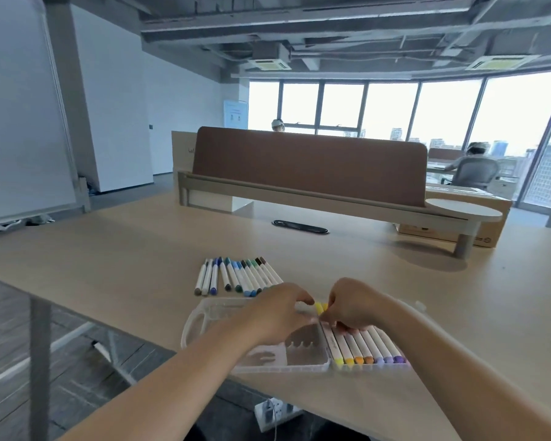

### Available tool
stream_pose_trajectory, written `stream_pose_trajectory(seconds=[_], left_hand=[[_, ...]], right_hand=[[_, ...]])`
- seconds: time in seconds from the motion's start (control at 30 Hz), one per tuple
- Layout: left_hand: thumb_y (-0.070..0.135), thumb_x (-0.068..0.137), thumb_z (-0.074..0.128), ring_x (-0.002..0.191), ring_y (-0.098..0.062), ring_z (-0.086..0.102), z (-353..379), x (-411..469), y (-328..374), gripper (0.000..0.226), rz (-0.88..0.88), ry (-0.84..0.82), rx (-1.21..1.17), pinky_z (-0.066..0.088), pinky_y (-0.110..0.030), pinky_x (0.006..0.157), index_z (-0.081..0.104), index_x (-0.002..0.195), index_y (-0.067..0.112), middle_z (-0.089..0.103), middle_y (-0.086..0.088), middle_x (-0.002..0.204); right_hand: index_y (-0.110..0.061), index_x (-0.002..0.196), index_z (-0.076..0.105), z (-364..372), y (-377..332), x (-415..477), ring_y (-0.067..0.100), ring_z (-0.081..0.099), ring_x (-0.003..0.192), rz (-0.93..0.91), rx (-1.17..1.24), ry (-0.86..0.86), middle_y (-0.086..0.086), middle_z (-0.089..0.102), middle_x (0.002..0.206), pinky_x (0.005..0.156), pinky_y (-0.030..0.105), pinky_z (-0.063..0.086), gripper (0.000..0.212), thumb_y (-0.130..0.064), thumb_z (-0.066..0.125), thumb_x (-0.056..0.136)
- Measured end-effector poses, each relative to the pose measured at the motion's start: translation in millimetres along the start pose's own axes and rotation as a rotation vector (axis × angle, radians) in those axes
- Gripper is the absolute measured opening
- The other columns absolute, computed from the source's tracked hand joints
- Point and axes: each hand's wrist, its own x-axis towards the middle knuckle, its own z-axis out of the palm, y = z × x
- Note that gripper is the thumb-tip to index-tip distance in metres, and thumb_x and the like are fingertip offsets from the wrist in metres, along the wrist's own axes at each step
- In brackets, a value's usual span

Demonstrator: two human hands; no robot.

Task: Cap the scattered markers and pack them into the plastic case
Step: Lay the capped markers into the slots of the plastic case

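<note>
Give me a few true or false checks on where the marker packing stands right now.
1. A row of markers lies on the desk beyond the plastic case. True.
2. The case is full. False: only its right side holds packed markers; the left slots are empty.
3. Both hands are over the case. True: the left hand and right hand meet at a yellow marker.
4. The loose markers are reds and oranges. False: they are blues, greens and dark colours.
</note>
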Motion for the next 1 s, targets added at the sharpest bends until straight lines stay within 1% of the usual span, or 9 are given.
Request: stream_pose_trajectory(seconds=[0.07,0.13,0.2,0.27,0.43,0.57,0.7,0.77,1.0], left_hand=[[0.039,0.096,0.056,0.119,-0.013,0.055,-9,-1,-10,0.039,-0.004,0.040,-0.012,0.043,-0.027,0.096,0.058,0.133,0.026,0.057,0.007,0.135],[0.036,0.098,0.053,0.115,-0.011,0.056,-17,0,-19,0.037,-0.020,0.069,-0.032,0.043,-0.024,0.092,0.059,0.133,0.024,0.058,0.006,0.134],[0.032,0.099,0.051,0.101,-0.007,0.060,-26,2,-30,0.033,-0.044,0.103,-0.050,0.045,-0.022,0.087,0.062,0.128,0.023,0.063,0.008,0.127],[0.030,0.099,0.051,0.090,-0.006,0.060,-34,3,-43,0.027,-0.068,0.140,-0.043,0.046,-0.023,0.079,0.067,0.120,0.023,0.067,0.009,0.117],[0.028,0.099,0.050,0.086,-0.012,0.060,-55,10,-78,0.024,-0.143,0.211,-0.057,0.044,-0.024,0.072,0.070,0.106,0.019,0.068,0.005,0.098],[0.026,0.099,0.049,0.073,-0.009,0.058,-68,20,-102,0.024,-0.169,0.250,-0.079,0.044,-0.026,0.065,0.071,0.108,0.021,0.062,0.007,0.088],[0.026,0.099,0.049,0.080,-0.014,0.064,-78,28,-124,0.023,-0.208,0.284,-0.081,0.050,-0.024,0.064,0.071,0.104,0.024,0.068,0.005,0.096],[0.024,0.098,0.050,0.084,-0.012,0.061,-82,31,-135,0.022,-0.215,0.297,-0.060,0.043,-0.020,0.065,0.072,0.103,0.022,0.068,0.005,0.098],[0.022,0.094,0.053,0.082,-0.013,0.063,-91,31,-170,0.020,-0.266,0.330,-0.080,0.049,-0.031,0.074,0.073,0.093,0.021,0.069,0.003,0.089]], right_hand=[[-0.006,0.084,0.067,-2,-6,6,0.015,0.051,0.055,-0.030,0.001,0.116,0.011,0.068,0.079,0.062,0.025,0.046,0.028,-0.027,0.056,0.098],[0.001,0.099,0.070,-3,-13,16,0.015,0.058,0.058,-0.076,0.113,0.196,0.009,0.068,0.080,0.062,0.025,0.051,0.025,-0.022,0.061,0.094],[0.002,0.103,0.069,-4,-25,25,0.017,0.060,0.062,-0.107,0.175,0.234,0.009,0.067,0.081,0.061,0.025,0.052,0.025,-0.018,0.062,0.091],[0.002,0.104,0.070,-6,-39,36,0.021,0.060,0.074,-0.125,0.137,0.261,0.011,0.069,0.090,0.072,0.029,0.053,0.027,-0.020,0.059,0.093],[-0.006,0.091,0.071,-7,-72,70,0.020,0.062,0.077,-0.133,0.110,0.323,0.007,0.068,0.086,0.074,0.030,0.052,0.021,-0.023,0.059,0.094],[-0.010,0.063,0.053,-11,-92,91,0.018,0.047,0.056,-0.106,0.140,0.318,0.004,0.048,0.060,0.052,0.026,0.037,0.029,-0.015,0.062,0.090],[-0.011,0.063,0.048,-14,-114,104,0.018,0.046,0.055,-0.123,0.158,0.294,0.004,0.047,0.059,0.051,0.025,0.035,0.030,-0.012,0.060,0.090],[-0.010,0.063,0.049,-14,-127,110,0.018,0.044,0.055,-0.144,0.135,0.284,0.004,0.044,0.059,0.050,0.026,0.033,0.030,-0.013,0.061,0.090],[-0.012,0.065,0.054,-9,-173,130,0.023,0.051,0.063,-0.206,0.103,0.263,0.005,0.049,0.063,0.058,0.028,0.039,0.027,-0.022,0.066,0.088]])
